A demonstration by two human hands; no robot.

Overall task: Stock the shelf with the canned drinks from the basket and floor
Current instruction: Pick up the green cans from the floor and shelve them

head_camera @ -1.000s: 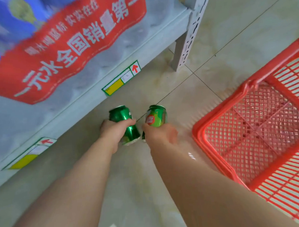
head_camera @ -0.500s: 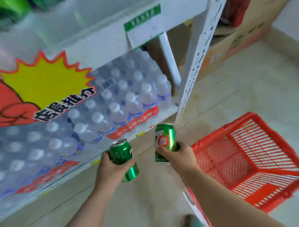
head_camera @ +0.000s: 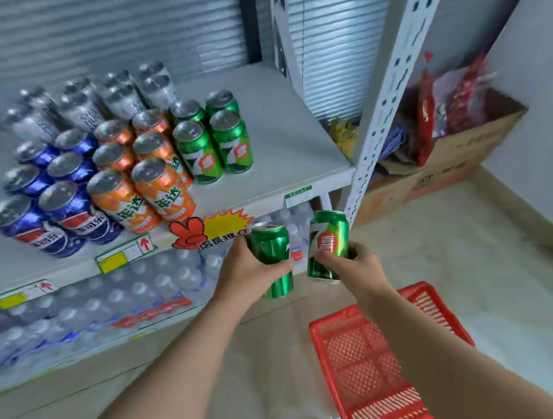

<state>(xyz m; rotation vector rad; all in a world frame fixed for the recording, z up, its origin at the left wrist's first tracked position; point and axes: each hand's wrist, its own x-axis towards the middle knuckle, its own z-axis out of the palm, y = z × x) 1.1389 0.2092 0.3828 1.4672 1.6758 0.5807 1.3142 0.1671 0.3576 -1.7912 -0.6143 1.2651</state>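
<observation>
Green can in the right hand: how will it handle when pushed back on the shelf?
Probably rigid: the green can shows no dents where the right hand grips it. Its glossy wall looks slippery. Tall and narrow, it may tip if pushed high; the shelf looks smooth, so a low push should slide it.

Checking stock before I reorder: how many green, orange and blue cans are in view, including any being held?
Green cans: 6 (4 on the shelf, 1 in the left hand, 1 in the right hand)
Orange cans: 6
Blue cans: 6
Total: 18
</observation>
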